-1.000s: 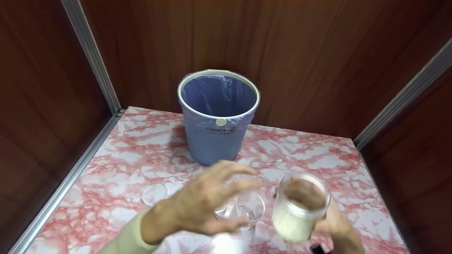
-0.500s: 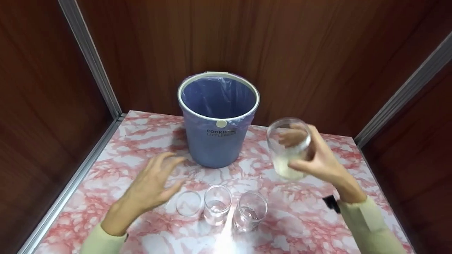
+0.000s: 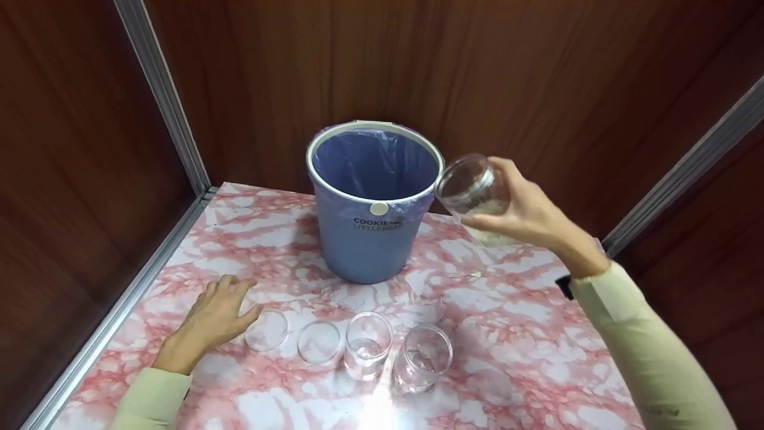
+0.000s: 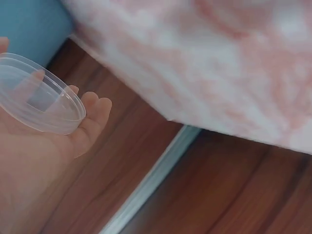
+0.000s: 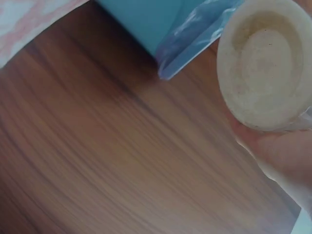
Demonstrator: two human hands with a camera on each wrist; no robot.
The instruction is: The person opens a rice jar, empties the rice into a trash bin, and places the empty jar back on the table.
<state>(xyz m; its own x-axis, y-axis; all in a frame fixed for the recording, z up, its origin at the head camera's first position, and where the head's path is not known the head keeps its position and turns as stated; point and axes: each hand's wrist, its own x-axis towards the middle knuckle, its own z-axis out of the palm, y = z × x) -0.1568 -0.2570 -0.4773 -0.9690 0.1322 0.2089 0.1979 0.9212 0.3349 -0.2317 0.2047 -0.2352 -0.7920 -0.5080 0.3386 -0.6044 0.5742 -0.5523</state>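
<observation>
My right hand (image 3: 514, 210) grips a clear jar (image 3: 473, 190) with white powder in its base, tilted with its mouth toward the rim of the blue bin (image 3: 365, 239). The right wrist view shows the jar's white bottom (image 5: 265, 63) over my fingers (image 5: 287, 151), with the bin's liner (image 5: 195, 34) just beyond. My left hand (image 3: 230, 301) rests on the marbled table (image 3: 525, 358), fingers relaxed, thumb beside a clear round lid (image 3: 267, 330). In the left wrist view that lid (image 4: 39, 100) lies close against my fingertips (image 4: 95, 109).
A second clear lid (image 3: 319, 342) and two small clear glass jars (image 3: 367, 345) (image 3: 422, 358) stand in a row near the table's front. Wood panel walls (image 3: 537, 89) close in the table at the back and both sides, with metal trim (image 3: 161, 101).
My right hand has lifted the jar up and back to the bin's rim and tipped it. My left hand has swung left and come down on the table beside the lid.
</observation>
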